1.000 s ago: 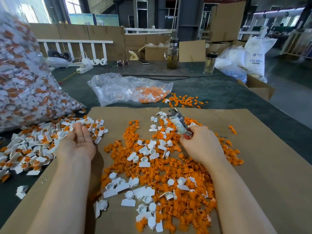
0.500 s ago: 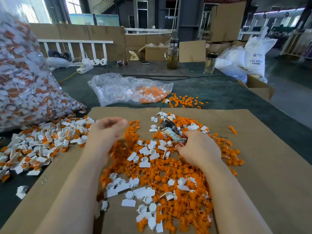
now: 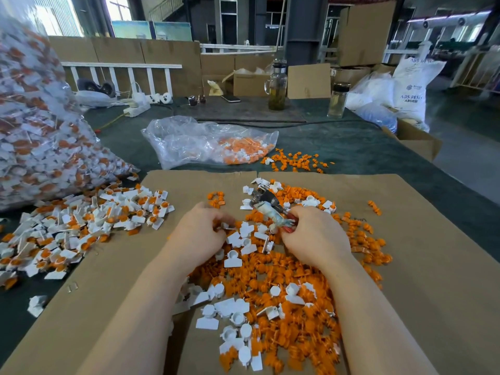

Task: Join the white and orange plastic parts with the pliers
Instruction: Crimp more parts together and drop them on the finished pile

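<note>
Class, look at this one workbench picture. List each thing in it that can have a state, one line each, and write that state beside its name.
Left hand: fingers curled, pinching a small white plastic part.
Right hand: gripping the metal pliers.
Metal pliers: held, head pointing away; open or closed cannot be told.
Clear plastic bag of orange parts: lying flat, mouth open, parts spilled.
Tall glass jug: upright, lidded, partly filled.
Brown cardboard sheet: flat, covered with loose parts.
</note>
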Available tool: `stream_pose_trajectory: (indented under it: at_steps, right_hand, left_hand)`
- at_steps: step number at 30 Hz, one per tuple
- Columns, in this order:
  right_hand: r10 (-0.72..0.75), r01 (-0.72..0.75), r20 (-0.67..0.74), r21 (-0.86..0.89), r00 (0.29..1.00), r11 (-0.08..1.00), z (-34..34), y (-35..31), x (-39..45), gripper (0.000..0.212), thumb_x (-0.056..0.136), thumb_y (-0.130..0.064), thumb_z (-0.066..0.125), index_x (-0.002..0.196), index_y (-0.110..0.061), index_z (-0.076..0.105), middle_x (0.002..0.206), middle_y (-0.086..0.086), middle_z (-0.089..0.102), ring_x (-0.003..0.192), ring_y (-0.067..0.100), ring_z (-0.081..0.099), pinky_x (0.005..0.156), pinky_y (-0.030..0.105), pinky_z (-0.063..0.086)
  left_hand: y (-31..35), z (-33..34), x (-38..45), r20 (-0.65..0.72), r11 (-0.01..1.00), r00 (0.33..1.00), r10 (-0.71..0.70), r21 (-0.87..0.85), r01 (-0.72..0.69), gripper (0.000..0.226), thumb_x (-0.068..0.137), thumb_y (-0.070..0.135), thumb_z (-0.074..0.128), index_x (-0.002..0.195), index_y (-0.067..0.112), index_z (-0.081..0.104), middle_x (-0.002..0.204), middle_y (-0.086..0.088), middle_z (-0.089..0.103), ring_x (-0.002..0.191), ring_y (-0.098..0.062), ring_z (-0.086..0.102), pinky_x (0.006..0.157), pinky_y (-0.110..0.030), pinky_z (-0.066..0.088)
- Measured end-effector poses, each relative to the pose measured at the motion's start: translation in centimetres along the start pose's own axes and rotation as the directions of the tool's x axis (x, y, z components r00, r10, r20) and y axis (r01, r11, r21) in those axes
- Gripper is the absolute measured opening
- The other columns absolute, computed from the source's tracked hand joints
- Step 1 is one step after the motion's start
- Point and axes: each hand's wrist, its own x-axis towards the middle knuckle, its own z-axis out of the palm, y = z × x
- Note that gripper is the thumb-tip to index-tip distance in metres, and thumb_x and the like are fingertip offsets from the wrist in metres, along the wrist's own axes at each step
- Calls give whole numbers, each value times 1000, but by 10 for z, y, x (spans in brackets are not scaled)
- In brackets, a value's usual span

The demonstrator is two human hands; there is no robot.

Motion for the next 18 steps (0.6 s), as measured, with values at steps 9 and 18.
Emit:
stream_pose_trajectory:
  at_steps: [9, 18]
  right_hand:
    - [27, 25, -173, 289, 984, 957, -3, -3, 1, 11, 89, -31, 62, 83, -28, 52, 74, -13, 55, 65, 5, 52, 49, 23, 31]
    - [-11, 166, -250, 610, 968, 775, -6, -15, -3, 5, 90, -27, 67, 91, -27, 62, 76, -11, 62, 72, 5, 58, 53, 13, 41]
  left_hand:
    - [-3, 9, 4, -221, 997, 972, -75, -25, 71, 8, 90, 31, 70, 95, 27, 75, 105, 4, 61, 84, -7, 49, 75, -23, 39]
    - [27, 2, -7, -76, 485, 940, -332, -869, 101, 2, 88, 14, 73, 86, 13, 73, 76, -4, 76, 74, -15, 75, 65, -23, 57]
